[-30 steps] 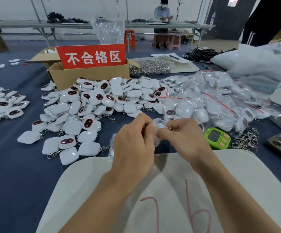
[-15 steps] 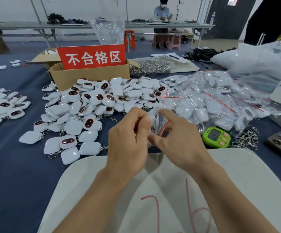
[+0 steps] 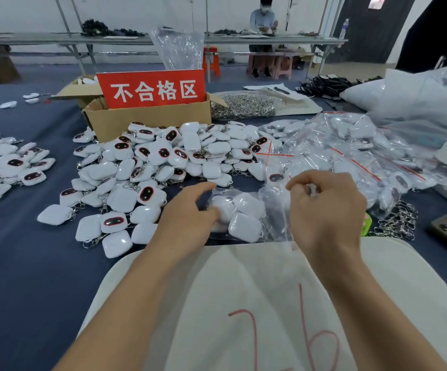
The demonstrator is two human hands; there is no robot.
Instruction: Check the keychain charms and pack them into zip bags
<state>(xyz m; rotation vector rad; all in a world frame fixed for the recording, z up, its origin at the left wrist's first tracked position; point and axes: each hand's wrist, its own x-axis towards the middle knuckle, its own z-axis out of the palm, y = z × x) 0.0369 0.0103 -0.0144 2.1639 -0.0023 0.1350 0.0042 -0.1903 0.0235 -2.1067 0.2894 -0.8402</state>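
A clear zip bag (image 3: 246, 215) with several white charms inside lies on the blue cloth between my hands. My right hand (image 3: 327, 210) pinches the bag's top edge, its fingers curled. My left hand (image 3: 187, 212) has let go and hovers at the bag's left side, fingers loosely spread, the thumb near the bag. A big heap of loose white keychain charms (image 3: 163, 167), some showing dark oval faces, lies beyond my left hand. Filled zip bags (image 3: 351, 156) with red seal lines are piled to the right.
A cardboard box (image 3: 147, 121) with a red sign stands behind the heap. Metal key rings (image 3: 243, 105) lie on a tray, more rings (image 3: 399, 220) at right. A second charm pile (image 3: 5, 164) sits far left. A white board (image 3: 243, 303) lies under my forearms. A person sits at the far table.
Both hands pinched the bag's top together before. Now they have parted: the left hand has released and opened, and the bag lies lower on the cloth, held by the right hand alone.
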